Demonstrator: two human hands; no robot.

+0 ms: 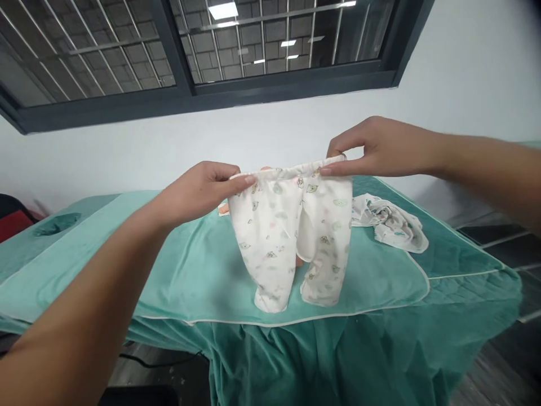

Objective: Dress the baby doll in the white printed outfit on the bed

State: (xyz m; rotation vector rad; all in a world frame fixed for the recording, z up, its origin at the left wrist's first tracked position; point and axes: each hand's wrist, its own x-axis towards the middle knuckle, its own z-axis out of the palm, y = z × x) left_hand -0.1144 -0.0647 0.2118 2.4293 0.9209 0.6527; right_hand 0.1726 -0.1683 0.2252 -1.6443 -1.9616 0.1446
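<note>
A small pair of white baby trousers (291,237) with a faint animal print hangs in the air above a teal bed. My left hand (198,189) pinches the left end of the waistband. My right hand (372,148) pinches the right end, thumb under and fingers over. The two legs dangle down, their cuffs just touching the teal mat (177,270). Something peach-coloured shows in small patches behind the trousers; I cannot make out what it is.
A second crumpled white printed garment (391,223) lies on the mat to the right. The teal bed cover (321,361) drapes over the near edge. A face hole (57,223) is at the bed's far left. A white wall and dark-framed window (203,51) stand behind.
</note>
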